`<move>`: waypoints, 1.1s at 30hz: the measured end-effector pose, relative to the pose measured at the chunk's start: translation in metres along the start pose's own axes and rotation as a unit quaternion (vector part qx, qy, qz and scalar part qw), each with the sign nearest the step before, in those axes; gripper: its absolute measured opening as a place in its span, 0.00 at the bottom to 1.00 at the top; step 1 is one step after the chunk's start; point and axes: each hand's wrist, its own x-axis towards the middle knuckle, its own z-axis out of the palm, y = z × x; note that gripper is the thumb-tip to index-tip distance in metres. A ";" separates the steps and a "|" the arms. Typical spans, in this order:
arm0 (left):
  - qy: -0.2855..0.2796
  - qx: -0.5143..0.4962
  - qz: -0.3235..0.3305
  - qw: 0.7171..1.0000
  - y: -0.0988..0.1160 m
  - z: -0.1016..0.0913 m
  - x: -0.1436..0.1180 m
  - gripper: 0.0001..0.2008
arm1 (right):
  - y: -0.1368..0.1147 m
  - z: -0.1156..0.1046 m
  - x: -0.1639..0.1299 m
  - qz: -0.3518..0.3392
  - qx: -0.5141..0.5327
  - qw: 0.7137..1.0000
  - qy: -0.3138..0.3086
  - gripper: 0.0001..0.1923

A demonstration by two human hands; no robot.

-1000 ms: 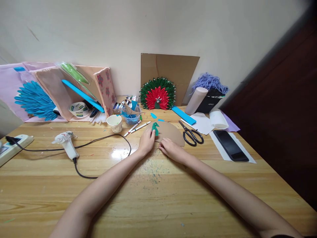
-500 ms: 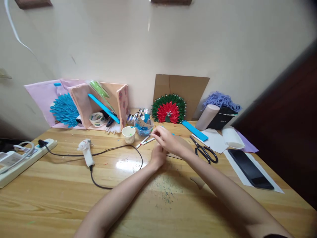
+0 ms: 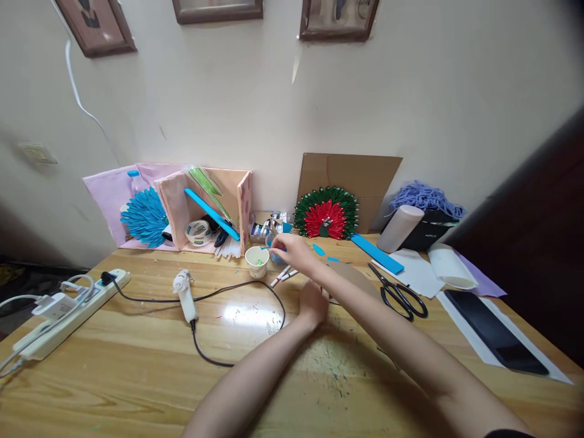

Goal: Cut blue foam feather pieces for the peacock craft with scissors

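Right hand: stretched over the left wrist, this hand [image 3: 294,250] has thumb and fingertips drawn together beside the rim of the paper cup [image 3: 257,267]; from here I can't tell if anything is pinched.
Left hand: bent low over the table [image 3: 128,371], this hand [image 3: 314,301] is at the near left edge of the cardboard [image 3: 358,280]; its fingers are hidden, so I can't say what it grasps.
Cup: upright, green bits inside, near the two markers [image 3: 280,276].
Cardboard: flat, left of the black scissors [image 3: 387,284].
Glue gun: white [image 3: 186,304], left of the cup.
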 end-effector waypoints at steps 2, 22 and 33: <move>0.004 0.014 -0.001 1.000 -0.002 0.003 0.001 0.14 | 0.008 -0.017 -0.020 0.037 0.018 0.998 0.039 0.09; 0.019 -0.026 0.045 0.998 0.001 0.002 -0.006 0.18 | 0.079 -0.032 -0.156 0.369 0.362 0.854 0.064 0.20; 0.025 0.009 0.015 1.000 -0.004 0.000 0.001 0.18 | 0.091 -0.023 -0.145 0.393 0.411 0.822 0.035 0.21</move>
